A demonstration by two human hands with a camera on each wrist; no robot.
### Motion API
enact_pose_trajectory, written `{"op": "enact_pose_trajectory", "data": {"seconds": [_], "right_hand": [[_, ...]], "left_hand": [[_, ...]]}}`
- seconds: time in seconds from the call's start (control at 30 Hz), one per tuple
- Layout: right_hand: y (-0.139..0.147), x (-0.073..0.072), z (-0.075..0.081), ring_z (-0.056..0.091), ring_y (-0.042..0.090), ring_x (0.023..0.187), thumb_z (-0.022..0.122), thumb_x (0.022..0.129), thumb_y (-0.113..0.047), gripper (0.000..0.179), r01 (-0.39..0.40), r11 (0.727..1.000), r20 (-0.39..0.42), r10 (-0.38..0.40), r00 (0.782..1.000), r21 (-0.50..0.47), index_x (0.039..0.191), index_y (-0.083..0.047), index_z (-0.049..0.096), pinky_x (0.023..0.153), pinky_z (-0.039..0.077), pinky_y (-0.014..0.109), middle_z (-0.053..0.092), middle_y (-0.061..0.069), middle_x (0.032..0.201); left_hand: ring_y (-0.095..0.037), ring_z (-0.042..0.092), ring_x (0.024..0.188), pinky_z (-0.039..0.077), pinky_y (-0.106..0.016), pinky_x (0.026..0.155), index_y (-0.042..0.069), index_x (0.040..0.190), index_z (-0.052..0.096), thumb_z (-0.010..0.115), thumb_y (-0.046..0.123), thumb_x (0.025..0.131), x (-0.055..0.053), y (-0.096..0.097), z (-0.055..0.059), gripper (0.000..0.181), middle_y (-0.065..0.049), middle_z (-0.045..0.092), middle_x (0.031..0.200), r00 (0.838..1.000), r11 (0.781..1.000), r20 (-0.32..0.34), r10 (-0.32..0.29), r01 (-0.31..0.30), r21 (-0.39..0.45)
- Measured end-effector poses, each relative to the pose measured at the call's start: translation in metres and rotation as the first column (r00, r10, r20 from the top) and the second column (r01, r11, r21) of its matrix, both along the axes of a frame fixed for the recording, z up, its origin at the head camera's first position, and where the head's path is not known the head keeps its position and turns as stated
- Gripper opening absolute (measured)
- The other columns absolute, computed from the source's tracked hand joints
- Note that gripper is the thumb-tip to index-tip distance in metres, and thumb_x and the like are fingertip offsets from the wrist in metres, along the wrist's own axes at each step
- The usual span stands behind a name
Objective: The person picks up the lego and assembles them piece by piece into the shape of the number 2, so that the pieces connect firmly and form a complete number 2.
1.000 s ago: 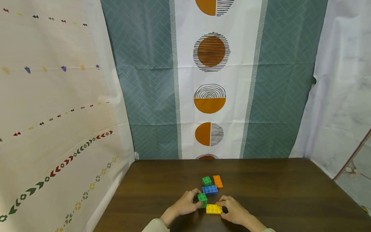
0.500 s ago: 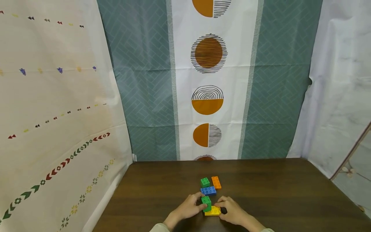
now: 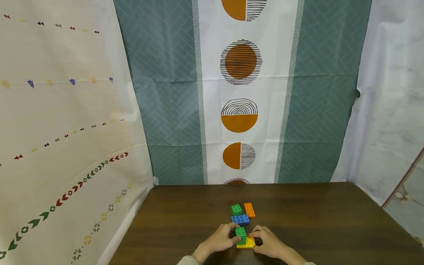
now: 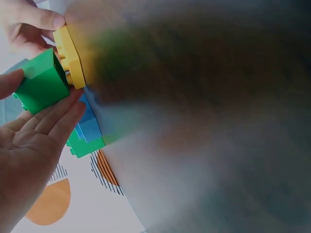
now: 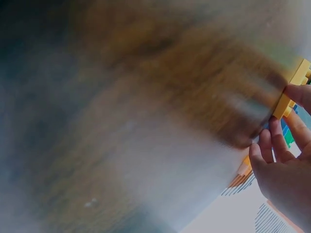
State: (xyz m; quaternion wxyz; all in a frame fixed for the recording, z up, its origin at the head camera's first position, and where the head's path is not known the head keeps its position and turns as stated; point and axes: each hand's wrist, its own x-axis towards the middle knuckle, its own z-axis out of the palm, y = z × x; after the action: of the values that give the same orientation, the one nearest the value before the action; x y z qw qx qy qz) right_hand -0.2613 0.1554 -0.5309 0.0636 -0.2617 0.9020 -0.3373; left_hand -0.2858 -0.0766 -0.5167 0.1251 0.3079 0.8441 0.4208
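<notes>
My left hand (image 3: 219, 238) grips a tall green toy brick (image 3: 241, 236) between thumb and fingers. The green brick is at the left end of a flat yellow toy brick (image 3: 250, 243), covering some of its studs in the head view. In the left wrist view the held green brick (image 4: 43, 81) looks slightly tilted beside the studs of the yellow brick (image 4: 71, 57); whether they touch, I cannot tell. My right hand (image 3: 269, 243) pinches the yellow brick's right end with thumb and fingertips, also visible in the right wrist view on the yellow brick (image 5: 286, 102).
Just beyond the hands lie a blue brick (image 3: 240, 219), a small green brick (image 3: 236, 209) and an orange brick (image 3: 250, 210). They rest on a dark wooden table (image 3: 314, 217). Patterned cloths (image 3: 245, 84) hang behind and at the sides.
My left hand has carried the tall green brick rightward, from beside the yellow brick to over its left end. My right hand keeps its pinch on the yellow brick.
</notes>
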Motion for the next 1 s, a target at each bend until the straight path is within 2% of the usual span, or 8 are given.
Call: {"op": "enact_pose_trajectory", "data": {"seconds": [0.1, 0.37, 0.67, 0.87, 1.0], "right_hand": [[0.0018, 0.0004, -0.002, 0.048, 0.013, 0.091, 0.074, 0.081, -0.015, 0.033, 0.005, 1.0, 0.022, -0.005, 1.0, -0.014, 0.112, -0.005, 0.071, 0.074, 0.045, 0.026, 0.057, -0.002, 0.102], [-0.0001, 0.0024, -0.0026, 0.043, 0.009, 0.09, 0.072, 0.083, -0.014, 0.035, -0.018, 0.998, 0.024, 0.019, 1.0, -0.056, 0.116, -0.002, 0.07, 0.073, 0.04, 0.023, 0.056, -0.002, 0.102], [0.0019, -0.0004, 0.0009, 0.041, 0.012, 0.09, 0.07, 0.083, -0.011, 0.036, -0.016, 0.999, 0.034, 0.017, 0.999, -0.043, 0.119, -0.003, 0.069, 0.072, 0.037, 0.023, 0.056, -0.001, 0.103], [0.0025, 0.0015, 0.0004, 0.042, 0.011, 0.091, 0.072, 0.084, -0.012, 0.038, -0.013, 1.0, 0.045, 0.015, 0.999, -0.028, 0.12, -0.002, 0.068, 0.073, 0.038, 0.022, 0.055, -0.003, 0.104], [0.0016, 0.0009, 0.0, 0.046, 0.016, 0.094, 0.073, 0.085, -0.013, 0.037, -0.003, 1.0, 0.058, 0.004, 0.998, -0.017, 0.12, -0.002, 0.068, 0.076, 0.042, 0.026, 0.055, -0.001, 0.107]], "left_hand": [[-0.001, 0.061, 0.078, 0.051, -0.019, 0.07, -0.003, 0.118, 0.063, 0.066, 0.017, 0.091, 0.0007, 0.0034, -0.0001, 0.034, -0.009, 0.072, 0.1, 0.999, 1.0, 0.034, -0.01, 0.01, 0.015], [-0.014, 0.067, 0.099, 0.055, -0.026, 0.081, -0.004, 0.118, 0.065, 0.068, 0.02, 0.091, -0.0031, -0.0001, 0.0008, 0.036, -0.015, 0.07, 0.117, 1.0, 1.0, 0.028, -0.001, 0.001, -0.011], [-0.015, 0.071, 0.091, 0.058, -0.024, 0.076, -0.006, 0.118, 0.066, 0.073, 0.014, 0.084, -0.0054, -0.0012, 0.0044, 0.039, -0.017, 0.071, 0.116, 0.996, 1.0, 0.091, -0.007, 0.004, 0.025], [-0.02, 0.073, 0.09, 0.059, -0.026, 0.076, -0.007, 0.118, 0.066, 0.075, 0.012, 0.084, -0.0043, -0.0017, 0.0012, 0.041, -0.018, 0.071, 0.114, 0.993, 0.999, 0.119, -0.006, 0.001, 0.047], [-0.018, 0.073, 0.089, 0.059, -0.025, 0.075, -0.008, 0.118, 0.066, 0.075, 0.011, 0.084, -0.0046, -0.0017, -0.0019, 0.04, -0.017, 0.073, 0.11, 0.992, 0.997, 0.127, -0.008, -0.002, 0.075]]}}
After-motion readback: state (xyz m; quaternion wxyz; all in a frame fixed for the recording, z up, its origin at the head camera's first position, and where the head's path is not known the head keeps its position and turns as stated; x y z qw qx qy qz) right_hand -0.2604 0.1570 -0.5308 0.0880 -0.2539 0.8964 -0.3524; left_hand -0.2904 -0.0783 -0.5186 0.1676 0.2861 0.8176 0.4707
